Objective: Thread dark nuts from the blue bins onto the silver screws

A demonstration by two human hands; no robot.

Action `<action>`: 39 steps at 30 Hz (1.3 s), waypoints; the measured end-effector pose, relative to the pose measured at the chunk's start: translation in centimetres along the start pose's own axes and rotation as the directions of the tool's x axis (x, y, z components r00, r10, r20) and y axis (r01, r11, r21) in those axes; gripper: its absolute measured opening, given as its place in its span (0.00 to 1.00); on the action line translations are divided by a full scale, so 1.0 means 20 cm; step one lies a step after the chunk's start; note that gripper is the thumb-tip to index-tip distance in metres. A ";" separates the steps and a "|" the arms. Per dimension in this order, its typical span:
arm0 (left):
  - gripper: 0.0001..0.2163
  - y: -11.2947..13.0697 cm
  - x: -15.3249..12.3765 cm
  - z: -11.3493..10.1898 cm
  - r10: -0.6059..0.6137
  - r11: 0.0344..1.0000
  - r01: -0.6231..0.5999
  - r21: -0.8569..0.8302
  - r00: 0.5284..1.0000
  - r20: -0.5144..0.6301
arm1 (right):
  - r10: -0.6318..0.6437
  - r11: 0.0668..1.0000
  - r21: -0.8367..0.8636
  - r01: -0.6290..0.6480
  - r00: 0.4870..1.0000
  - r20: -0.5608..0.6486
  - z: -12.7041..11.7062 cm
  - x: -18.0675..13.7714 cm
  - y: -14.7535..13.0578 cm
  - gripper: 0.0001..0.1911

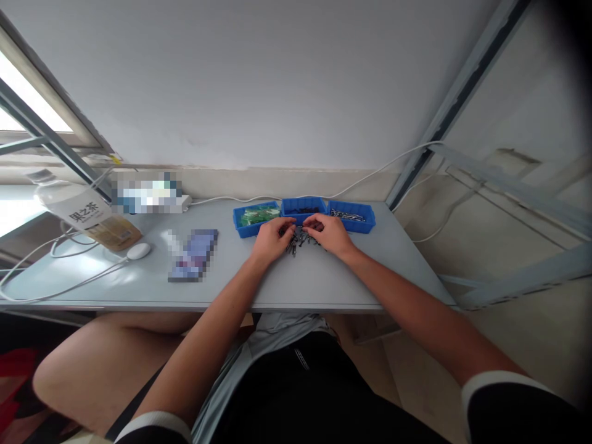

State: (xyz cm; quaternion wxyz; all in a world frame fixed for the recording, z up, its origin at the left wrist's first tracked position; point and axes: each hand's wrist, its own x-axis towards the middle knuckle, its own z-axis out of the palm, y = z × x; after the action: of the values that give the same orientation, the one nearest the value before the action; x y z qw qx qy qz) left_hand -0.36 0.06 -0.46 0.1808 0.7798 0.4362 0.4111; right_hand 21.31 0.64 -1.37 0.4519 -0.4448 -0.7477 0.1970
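Close together, both hands work over a small pile of dark and silvery metal pieces (300,239) on the table. My left hand (272,239) has its thumb and forefinger closed in a pinch at the pile's left side. Opposite it, my right hand (332,234) is also pinched, its fingertips almost meeting the left ones. Whatever lies between the fingers is too small to make out. Just behind stand three blue bins: the left bin (248,231) holds green packets, the middle bin (300,202) dark small parts, and the right bin (366,227) shiny slim metal pieces.
A phone-like flat object (197,253), blurred out, lies left on the grey table (319,290). Farther left are a tilted drink bottle (92,213), a white round device (139,250) and a cable. Another cable (370,169) runs along the wall; metal frame posts flank both sides.
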 end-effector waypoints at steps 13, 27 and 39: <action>0.14 0.01 0.00 0.01 -0.057 0.975 0.070 -0.209 0.996 0.066 | 0.046 0.978 0.202 -0.045 0.999 0.001 0.02 -0.02 -0.05 0.10; 0.05 -0.01 0.00 0.01 -0.102 0.962 0.109 -0.249 0.994 0.040 | 0.099 0.940 0.325 -0.099 0.995 0.019 0.02 -0.01 -0.05 0.19; 0.10 0.00 0.01 0.02 -0.095 0.927 0.093 -0.364 0.995 0.011 | 0.030 0.990 0.140 -0.034 0.999 0.029 0.00 -0.02 -0.05 0.11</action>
State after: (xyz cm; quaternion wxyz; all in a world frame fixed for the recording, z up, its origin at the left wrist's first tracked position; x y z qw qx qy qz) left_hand -0.04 0.24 -0.54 0.3401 0.7094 0.3898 0.4786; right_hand 20.75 -0.19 -0.81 0.4688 -0.4211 -0.7308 0.2624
